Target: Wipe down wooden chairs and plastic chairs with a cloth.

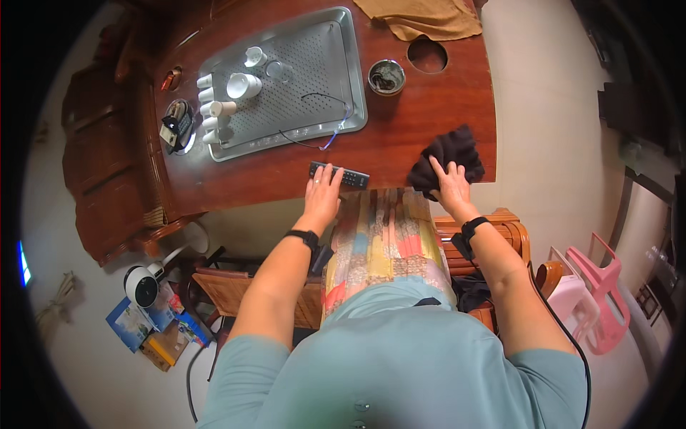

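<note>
My left hand (pixel 322 195) lies across a black remote control (pixel 355 178) near the front edge of the wooden table. Its fingers reach over the buttons; whether they grip the remote is unclear. At the table's right front corner, my right hand (pixel 453 186) presses on a crumpled dark cloth (pixel 460 147), index finger stretched out and thumb against the fabric. Part of the cloth hangs at the edge. Beyond my left hand, a pair of eyeglasses (pixel 333 134) rests on the rim of a grey metal tea tray (pixel 300 102).
White cups (pixel 244 86) and a small glass (pixel 277 69) stand on the tray. A metal ashtray (pixel 386 78) sits beside a round hole (pixel 427 55) in the tabletop. Brown cloth (pixel 429 19) covers the far corner. Left is a dish of small items (pixel 177 126). Pink plastic stools (pixel 597 300) stand right.
</note>
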